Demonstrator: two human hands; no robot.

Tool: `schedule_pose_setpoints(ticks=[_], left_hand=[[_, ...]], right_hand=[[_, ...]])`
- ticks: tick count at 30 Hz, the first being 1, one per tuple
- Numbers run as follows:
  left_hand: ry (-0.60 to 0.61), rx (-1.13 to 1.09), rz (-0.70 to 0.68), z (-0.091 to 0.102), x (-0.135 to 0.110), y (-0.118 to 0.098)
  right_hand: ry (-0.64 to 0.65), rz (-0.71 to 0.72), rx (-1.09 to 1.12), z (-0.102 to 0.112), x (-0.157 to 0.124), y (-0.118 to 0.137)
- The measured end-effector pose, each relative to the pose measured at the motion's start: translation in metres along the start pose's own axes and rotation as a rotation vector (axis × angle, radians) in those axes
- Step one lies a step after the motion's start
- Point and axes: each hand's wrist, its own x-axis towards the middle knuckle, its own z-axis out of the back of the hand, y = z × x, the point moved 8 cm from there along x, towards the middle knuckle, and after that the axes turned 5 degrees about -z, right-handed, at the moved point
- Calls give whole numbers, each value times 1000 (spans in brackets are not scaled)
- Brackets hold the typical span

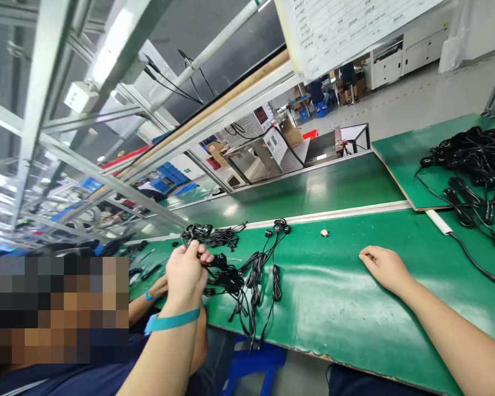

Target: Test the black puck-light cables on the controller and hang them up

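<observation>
My left hand (187, 269), with a teal band around its wrist, reaches to the left side of the green table. Its fingers are closed on a black cable (198, 254), mostly hidden by the hand. Just behind it lies a pile of black cables with round ends (223, 236), and to its right are more coiled cables (230, 279). Several tied cables (256, 272) lie side by side near the table's middle, their tails hanging over the front edge. My right hand (383, 267) rests over the table at the right, fingers curled together, with nothing visible in them.
A co-worker (107, 352) sits close on my left, a hand (159, 287) at the table. A raised green board (421, 148) at the right bears a big heap of black cables (474, 159). A small pale piece (324, 233) lies mid-table. Metal frame bars (94, 170) cross above left.
</observation>
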Motion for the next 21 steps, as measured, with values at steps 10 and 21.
schedule_pose_setpoints(ticks=[10,21], left_hand=[[147,-479,242,-126,-110,-87],[-89,-719,799,-212,-193,92]], right_hand=[[198,103,313,-6,-21,56],[1013,-87,1032,-49,-71,84]])
